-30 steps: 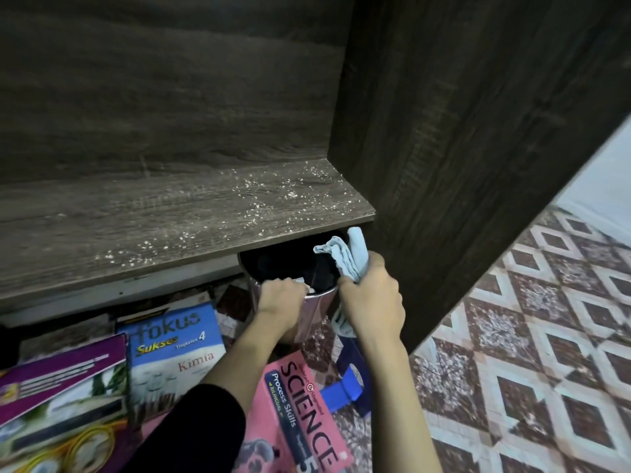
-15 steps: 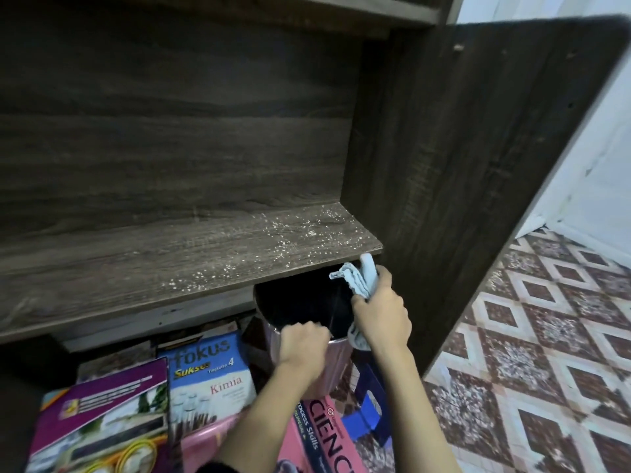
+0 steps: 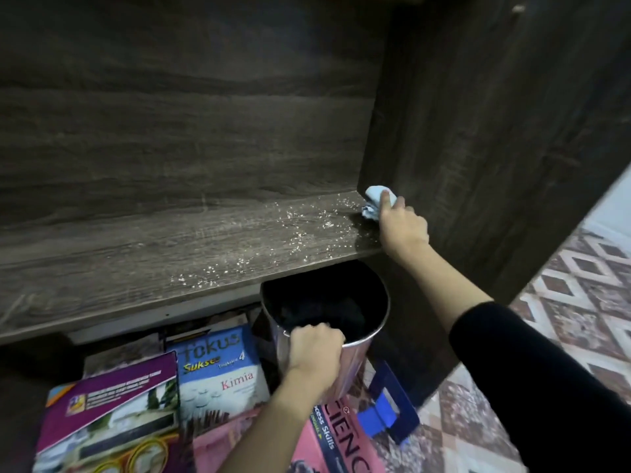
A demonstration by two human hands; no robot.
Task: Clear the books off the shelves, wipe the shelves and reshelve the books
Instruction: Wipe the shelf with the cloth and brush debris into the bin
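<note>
- Pressing a pale blue cloth (image 3: 374, 199) into the back right corner of the shelf (image 3: 136, 261), where the board meets the dark side panel (image 3: 478, 131).
- Gripping that cloth with the right hand (image 3: 403, 227), fingers curled round the bunched wad and one fingertip lying on top of it.
- Facing white specks (image 3: 290, 230) scattered over the right part of the shelf, thick near the cloth and thinning toward the left.
- Holding a shiny metal bin (image 3: 355, 356) just under the shelf's front edge with the left hand (image 3: 316, 349), fingers hooked tight over the near rim.
- Peering into the bin's dark inside, too dim for telling what is in it.
- Looking down on the books piled below the shelf: a blue "Fokus Kimia" book (image 3: 218, 370), a purple book (image 3: 112, 394) overlapping its left side, and a pink "Science" book (image 3: 341, 438) partly under the left forearm.
- Passing over a blue plastic piece (image 3: 392, 404) just right of the pink book, near the foot of the bin; cannot tell what it is.
- Taking in patterned floor tiles (image 3: 563, 319) to the right of the side panel.
- Wearing a black sleeve (image 3: 546, 387) on the right arm.
</note>
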